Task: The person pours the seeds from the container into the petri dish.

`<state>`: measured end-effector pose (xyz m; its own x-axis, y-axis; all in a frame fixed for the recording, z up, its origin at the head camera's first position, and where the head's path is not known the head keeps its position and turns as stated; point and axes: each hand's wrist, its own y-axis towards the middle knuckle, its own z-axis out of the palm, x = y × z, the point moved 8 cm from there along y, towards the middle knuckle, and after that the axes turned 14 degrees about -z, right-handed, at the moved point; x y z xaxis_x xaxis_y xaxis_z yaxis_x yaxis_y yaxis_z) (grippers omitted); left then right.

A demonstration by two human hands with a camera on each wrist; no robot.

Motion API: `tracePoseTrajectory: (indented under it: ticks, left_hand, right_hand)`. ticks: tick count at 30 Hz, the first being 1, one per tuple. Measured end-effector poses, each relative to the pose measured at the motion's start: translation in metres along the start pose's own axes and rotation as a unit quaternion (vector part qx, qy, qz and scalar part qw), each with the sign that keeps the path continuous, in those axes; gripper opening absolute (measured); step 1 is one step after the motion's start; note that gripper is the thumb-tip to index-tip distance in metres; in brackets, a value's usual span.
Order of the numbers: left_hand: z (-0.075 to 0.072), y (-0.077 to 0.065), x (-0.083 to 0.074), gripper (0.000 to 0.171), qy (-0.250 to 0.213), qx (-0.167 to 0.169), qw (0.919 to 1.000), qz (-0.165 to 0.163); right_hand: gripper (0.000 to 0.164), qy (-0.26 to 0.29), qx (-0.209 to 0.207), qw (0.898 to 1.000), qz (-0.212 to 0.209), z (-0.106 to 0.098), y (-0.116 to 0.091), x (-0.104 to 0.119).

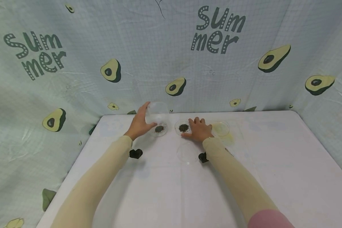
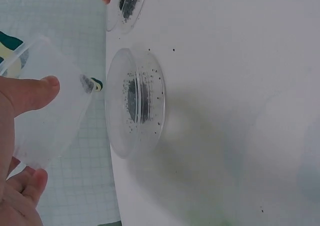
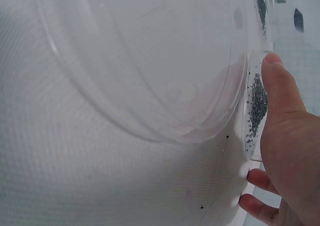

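A pale, faintly gridded fabric backdrop [image 1: 142, 38] fills the upper part of the head view and runs down both sides, wrinkled at the left and right. Dark "summer" lettering [image 1: 218, 30] stands at upper left and upper right, among scattered printed avocados [image 1: 111, 70], small yellow flowers [image 1: 235, 102] and a green leaf [image 1: 48, 199] at lower left. A white table [image 1: 273, 183] widens toward the bottom of the frame, under soft light that leaves blurred shadows.
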<state>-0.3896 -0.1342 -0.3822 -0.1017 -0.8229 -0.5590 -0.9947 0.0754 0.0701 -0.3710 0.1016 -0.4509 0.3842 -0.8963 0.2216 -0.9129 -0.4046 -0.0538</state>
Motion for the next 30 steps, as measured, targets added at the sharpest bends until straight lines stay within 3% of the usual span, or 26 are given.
tracePoseTrajectory:
  ticks: [15, 30]
  left_hand:
    - [-0.016, -0.003, 0.025, 0.099, -0.011, -0.019, 0.9998, 0.0]
    - [-0.028, -0.01, 0.053, 0.098, -0.029, -0.035, 0.9974, -0.056]
  right_hand:
    - [0.091, 0.005, -0.002, 1.0, -0.001, 0.001, 0.001, 0.0]
    - [0.092, 0.003, 0.002, 1.0, 0.0, 0.003, 0.003, -0.002]
